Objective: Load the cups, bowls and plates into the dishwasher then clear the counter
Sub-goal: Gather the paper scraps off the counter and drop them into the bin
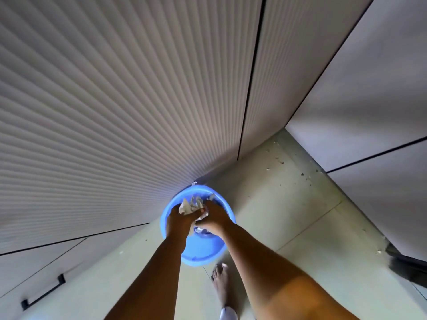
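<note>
Currently, crumpled paper waste (190, 205) sits over the blue bin (196, 248) on the floor. Looks light, soft, crushable; pinch anywhere. Left hand (179, 221) and right hand (215, 219) both clenched on the wad, pressed together. Ribbed cabinet front (115, 112) just behind.

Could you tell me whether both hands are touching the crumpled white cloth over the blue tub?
Touching: the head view shows left hand and right hand clutching the cloth.
</note>
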